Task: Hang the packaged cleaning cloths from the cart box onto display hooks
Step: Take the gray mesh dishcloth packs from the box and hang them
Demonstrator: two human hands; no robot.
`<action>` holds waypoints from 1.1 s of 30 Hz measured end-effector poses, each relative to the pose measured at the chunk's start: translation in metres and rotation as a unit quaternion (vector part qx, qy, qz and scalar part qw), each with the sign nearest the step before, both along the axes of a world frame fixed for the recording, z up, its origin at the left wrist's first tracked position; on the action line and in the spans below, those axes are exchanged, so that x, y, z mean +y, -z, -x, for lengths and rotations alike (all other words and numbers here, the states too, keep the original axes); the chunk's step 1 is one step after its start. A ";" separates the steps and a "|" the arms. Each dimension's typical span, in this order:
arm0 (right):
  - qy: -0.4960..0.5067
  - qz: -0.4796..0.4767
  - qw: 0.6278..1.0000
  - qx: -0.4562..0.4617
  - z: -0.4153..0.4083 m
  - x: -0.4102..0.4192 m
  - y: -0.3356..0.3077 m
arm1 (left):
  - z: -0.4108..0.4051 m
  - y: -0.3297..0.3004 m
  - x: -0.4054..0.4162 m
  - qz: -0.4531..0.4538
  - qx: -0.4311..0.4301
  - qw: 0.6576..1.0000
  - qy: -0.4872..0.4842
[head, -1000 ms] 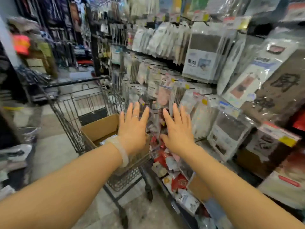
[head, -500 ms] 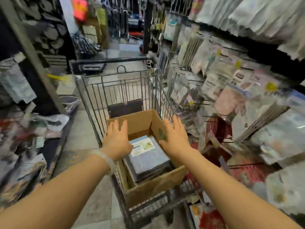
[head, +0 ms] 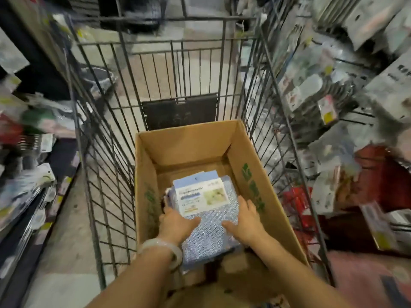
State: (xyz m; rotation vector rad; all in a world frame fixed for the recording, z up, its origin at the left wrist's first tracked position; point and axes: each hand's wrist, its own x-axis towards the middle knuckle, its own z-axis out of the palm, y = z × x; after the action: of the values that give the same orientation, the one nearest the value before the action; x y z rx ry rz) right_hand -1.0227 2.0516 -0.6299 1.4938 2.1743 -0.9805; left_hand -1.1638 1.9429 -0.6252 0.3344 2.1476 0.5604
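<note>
A stack of packaged blue cleaning cloths [head: 208,237] with a white and blue label lies in the open cardboard box [head: 249,156] inside the wire cart [head: 106,121]. Both my hands are down in the box. My left hand [head: 175,223], with a pale bangle at the wrist, grips the stack's left edge with its thumb on top. On the right edge my right hand [head: 248,221] does the same, fingers running down the side. The display hooks with hanging packs [head: 320,85] are to the right, blurred.
The cart's far wall carries a dark fold-down flap [head: 179,111]. Shelves of goods [head: 24,152] line the left side of the narrow aisle. Red packs [head: 298,201] sit low on the right rack, close to the cart's side.
My view has swung from the hook wall down to the cart. Both hands dropped from the hanging packs into the box and took hold of the cloth stack.
</note>
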 end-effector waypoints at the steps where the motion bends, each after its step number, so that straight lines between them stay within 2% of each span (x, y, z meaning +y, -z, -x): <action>1: 0.019 0.010 1.000 0.001 0.003 0.007 0.011 | 0.000 0.013 0.005 -0.009 -0.016 0.999 -0.027; 6: 0.124 0.089 0.987 0.042 0.016 0.039 0.057 | 0.010 0.070 0.018 -0.073 -0.059 0.990 -0.108; 9: 0.150 0.077 0.986 0.014 0.019 0.042 0.079 | 0.011 0.089 0.019 -0.097 -0.100 0.980 -0.142; 12: 0.176 0.070 0.982 0.014 0.021 0.038 0.087 | 0.008 0.093 0.021 -0.078 -0.071 0.979 -0.175; 20: 0.203 0.042 0.977 0.042 0.025 0.033 0.052 | 0.006 0.060 0.025 -0.038 -0.016 0.983 -0.178; 25: 0.239 0.074 0.964 0.093 0.016 0.027 0.020 | 0.005 0.038 0.013 -0.047 -0.041 0.960 -0.271; 28: 0.261 0.102 0.952 0.125 0.002 0.025 0.000 | 0.000 0.018 0.006 -0.079 -0.088 0.954 -0.275; 33: 0.278 0.084 0.929 0.230 -0.020 0.009 -0.039 | -0.015 -0.035 -0.001 -0.146 -0.042 0.961 -0.232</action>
State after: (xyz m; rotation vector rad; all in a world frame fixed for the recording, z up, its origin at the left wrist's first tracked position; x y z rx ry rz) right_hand -1.0028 2.0604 -0.5908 1.9999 1.8865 -1.8123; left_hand -1.1487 1.9417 -0.5897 -0.0428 2.0644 1.1429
